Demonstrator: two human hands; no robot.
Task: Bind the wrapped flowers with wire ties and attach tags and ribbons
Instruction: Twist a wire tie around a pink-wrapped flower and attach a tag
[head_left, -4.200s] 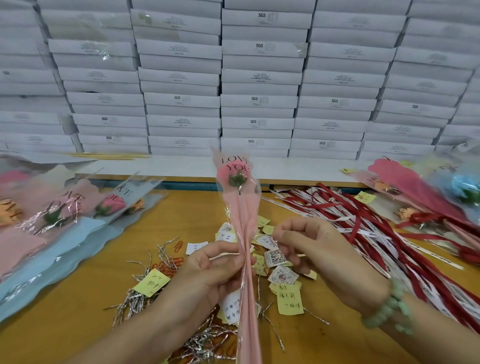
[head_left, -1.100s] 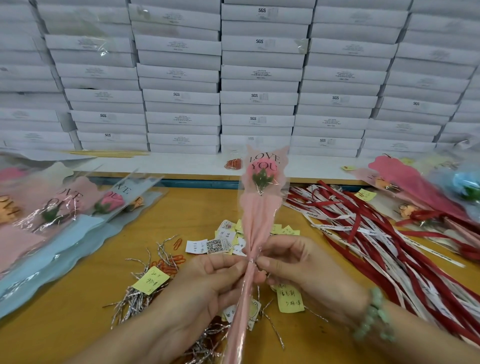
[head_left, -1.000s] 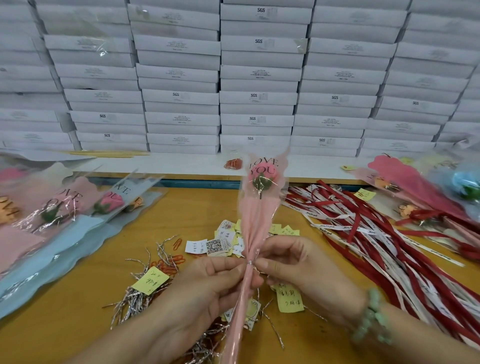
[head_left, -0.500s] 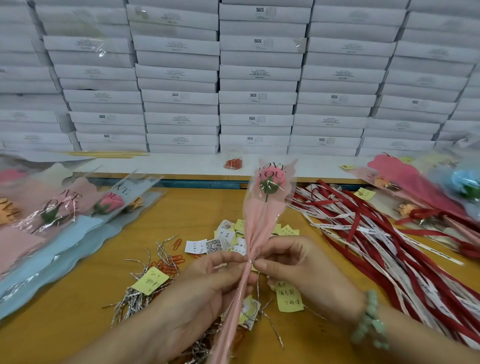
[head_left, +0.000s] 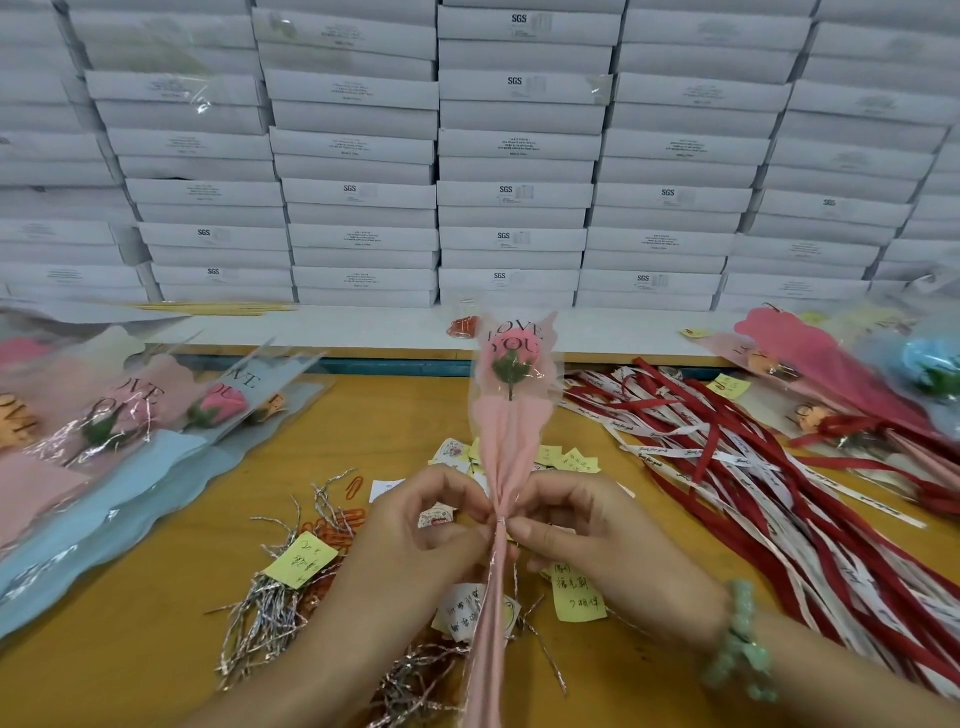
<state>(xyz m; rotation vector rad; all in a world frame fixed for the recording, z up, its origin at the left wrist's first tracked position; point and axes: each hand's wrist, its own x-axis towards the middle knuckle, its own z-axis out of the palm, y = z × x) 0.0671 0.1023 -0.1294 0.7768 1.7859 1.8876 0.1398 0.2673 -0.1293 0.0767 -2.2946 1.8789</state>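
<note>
A pink wrapped flower (head_left: 511, 415) with "LOVE YOU" printed on its clear sleeve stands upright over the wooden table. A silver wire tie (head_left: 500, 521) circles its gathered neck, with loose ends hanging down. My left hand (head_left: 415, 545) pinches the wrap and tie from the left. My right hand (head_left: 587, 535) pinches the tie from the right. A small round tag (head_left: 435, 517) shows behind my left fingers. Loose wire ties (head_left: 270, 608) lie at the lower left, paper tags (head_left: 571, 460) in the middle, red and white ribbons (head_left: 753, 478) at the right.
Other wrapped flowers (head_left: 130, 415) lie on blue sheets at the left, and finished ones (head_left: 831, 374) at the far right. Stacked white boxes (head_left: 514, 156) form a wall behind the table (head_left: 130, 670). Orange paper clips (head_left: 340, 525) sit among the ties.
The flower has swung from leaning right to nearly upright. Both hands have stayed pinched at the tied neck, working the wire tie there.
</note>
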